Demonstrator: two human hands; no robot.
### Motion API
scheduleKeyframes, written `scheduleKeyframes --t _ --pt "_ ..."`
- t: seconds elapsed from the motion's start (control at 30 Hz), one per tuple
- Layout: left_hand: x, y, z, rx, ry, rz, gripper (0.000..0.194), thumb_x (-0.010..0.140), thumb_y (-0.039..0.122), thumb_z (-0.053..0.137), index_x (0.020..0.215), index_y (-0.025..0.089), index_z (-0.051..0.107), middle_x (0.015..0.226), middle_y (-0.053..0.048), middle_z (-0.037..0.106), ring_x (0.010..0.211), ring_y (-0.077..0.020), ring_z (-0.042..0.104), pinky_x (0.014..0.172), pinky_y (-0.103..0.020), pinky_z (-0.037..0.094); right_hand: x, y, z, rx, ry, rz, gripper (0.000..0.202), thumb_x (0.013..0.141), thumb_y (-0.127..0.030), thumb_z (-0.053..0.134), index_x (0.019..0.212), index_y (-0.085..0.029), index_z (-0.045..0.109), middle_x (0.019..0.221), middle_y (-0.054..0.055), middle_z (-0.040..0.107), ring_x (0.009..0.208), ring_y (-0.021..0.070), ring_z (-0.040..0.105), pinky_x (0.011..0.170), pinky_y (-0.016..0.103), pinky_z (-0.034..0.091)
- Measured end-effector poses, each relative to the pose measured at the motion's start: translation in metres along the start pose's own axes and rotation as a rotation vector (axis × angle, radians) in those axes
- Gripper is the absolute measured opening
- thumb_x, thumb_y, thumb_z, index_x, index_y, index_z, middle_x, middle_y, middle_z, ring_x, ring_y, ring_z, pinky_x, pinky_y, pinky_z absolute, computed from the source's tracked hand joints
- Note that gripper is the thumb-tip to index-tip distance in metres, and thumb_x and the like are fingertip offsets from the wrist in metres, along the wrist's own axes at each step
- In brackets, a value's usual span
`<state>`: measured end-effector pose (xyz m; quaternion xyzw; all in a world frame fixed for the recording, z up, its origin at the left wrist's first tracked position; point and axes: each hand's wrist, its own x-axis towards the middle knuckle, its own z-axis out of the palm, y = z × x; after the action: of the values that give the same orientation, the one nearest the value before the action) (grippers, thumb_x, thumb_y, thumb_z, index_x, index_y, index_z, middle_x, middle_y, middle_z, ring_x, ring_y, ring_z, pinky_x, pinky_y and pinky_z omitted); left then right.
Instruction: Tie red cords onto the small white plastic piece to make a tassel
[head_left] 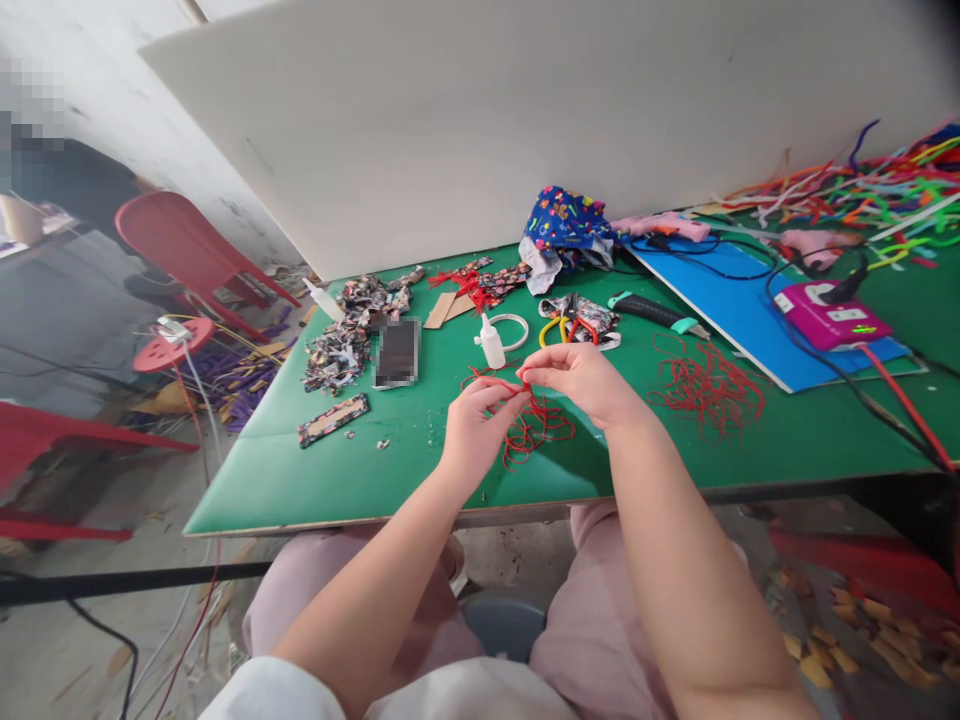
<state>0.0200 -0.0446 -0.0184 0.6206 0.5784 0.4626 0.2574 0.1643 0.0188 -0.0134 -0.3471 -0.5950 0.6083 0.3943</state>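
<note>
Red cord (536, 430) runs between my two hands, its loose loops lying on the green table below them. My left hand (480, 415) pinches the cord, fingers closed. Close beside it, my right hand (574, 378) grips the same cord between thumb and fingertips. The exact shape of the cord between the fingertips is too small to make out. Just beyond my hands stand a small white squeeze bottle (492, 345) and pliers (568, 327) with yellow and red handles. A second tangle of red cord (709, 390) lies to the right.
Patterned fabric pieces (337, 345), a dark phone-like object (396, 352) and a fabric-covered strip (334, 420) lie left. A black-and-teal cutter (656, 313), blue board (750, 300), magenta power strip (832, 315) with cables, and colourful pipe cleaners (862, 195) lie right. A white panel (487, 120) rises behind.
</note>
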Motion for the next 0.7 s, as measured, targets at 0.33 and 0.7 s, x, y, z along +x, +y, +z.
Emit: scheduleKeyframes --t 0.33,0.7 --pt "0.0000 0.0002 -0.0009 0.052 -0.013 0.018 0.012 0.075 0.028 0.062 0.069 0.020 0.068 0.076 -0.001 0.063 0.072 -0.0130 0.056 0.070 -0.026 0.044 -0.0024 -0.0019 -0.0031 -0.072 -0.045 0.013 0.016 0.065 -0.031 0.071 0.072 -0.018 0.069 0.074 0.002 0.069 0.073 0.0147 0.061 0.075 0.032 0.046" --pt "0.0002 -0.0020 -0.0003 0.032 -0.036 0.013 0.011 0.076 0.027 0.062 0.069 0.019 0.067 0.075 -0.001 0.062 0.072 -0.0124 0.056 0.069 -0.025 0.043 -0.0035 -0.0021 -0.0025 -0.050 -0.085 0.012 0.017 0.067 -0.032 0.068 0.075 -0.017 0.066 0.075 0.001 0.066 0.072 0.0133 0.059 0.074 0.031 0.045"
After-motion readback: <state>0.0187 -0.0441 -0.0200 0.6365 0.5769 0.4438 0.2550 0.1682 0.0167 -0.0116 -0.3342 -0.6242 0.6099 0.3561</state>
